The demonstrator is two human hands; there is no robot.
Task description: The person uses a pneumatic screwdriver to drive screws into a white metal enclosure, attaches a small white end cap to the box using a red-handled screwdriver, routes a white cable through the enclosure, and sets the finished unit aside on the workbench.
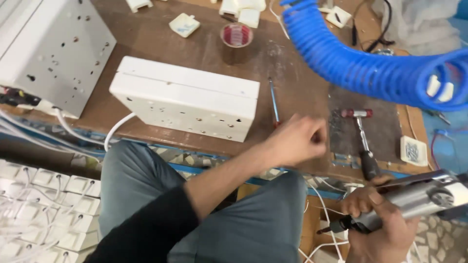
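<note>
My left hand (296, 141) reaches over my knee to the wooden table (156, 44), blurred, fingers curled. It covers the red handle end of a thin blue-shafted screwdriver (273, 100); whether it grips the handle is unclear. My right hand (378, 221) is low at the right, closed around a silver air-powered driver (419, 197) whose dark tip points left. A white rectangular switch box (185, 100) lies on the table just left of my left hand.
A blue coiled air hose (370, 68) hangs over the table's right side. A small red-headed hammer (363, 136), a tape roll (236, 36), white square plates (184, 24) and a larger grey-white box (53, 44) lie around. Wired white sockets (44, 204) pile at lower left.
</note>
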